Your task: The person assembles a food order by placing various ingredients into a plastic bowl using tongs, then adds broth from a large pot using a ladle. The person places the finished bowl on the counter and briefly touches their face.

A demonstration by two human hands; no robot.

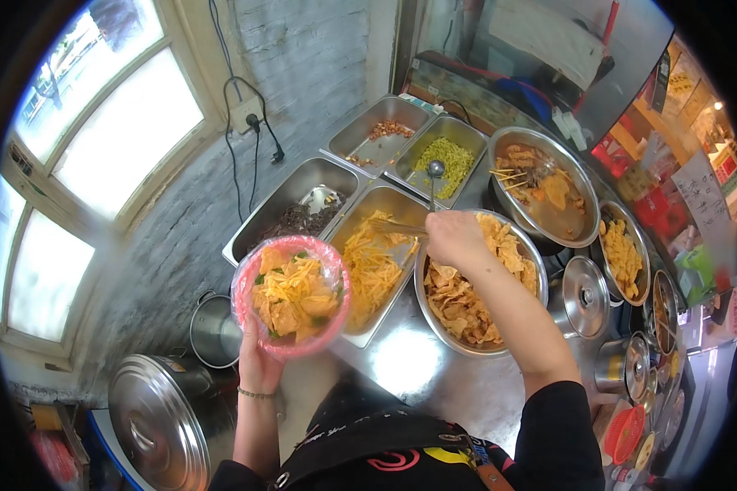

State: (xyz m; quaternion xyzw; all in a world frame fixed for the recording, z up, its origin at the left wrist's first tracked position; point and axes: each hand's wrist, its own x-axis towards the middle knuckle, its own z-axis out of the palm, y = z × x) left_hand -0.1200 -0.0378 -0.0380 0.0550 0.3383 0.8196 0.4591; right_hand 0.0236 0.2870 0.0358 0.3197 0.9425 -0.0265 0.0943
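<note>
My left hand (258, 364) is closed on the underside of a pink bowl (343, 307) lined with clear plastic. Yellow strips, crisp fried sheets and some green leaves fill it. My right hand (454, 237) grips tongs (403, 228), whose tips reach into a steel pan (382, 329) of yellow shredded strips (368, 282). Whether the tips pinch any strips is too small to tell. Below my right forearm stands a round steel basin (499, 352) heaped with crisp golden sheets (467, 303).
Behind are steel pans of dark shreds (299, 219), peanuts (389, 129) and chopped greens (446, 155) with a spoon (435, 170). A broth pot (577, 225) and lidded pots (585, 295) stand right. A large lidded pot (160, 425) is lower left, beside a steel bucket (215, 327).
</note>
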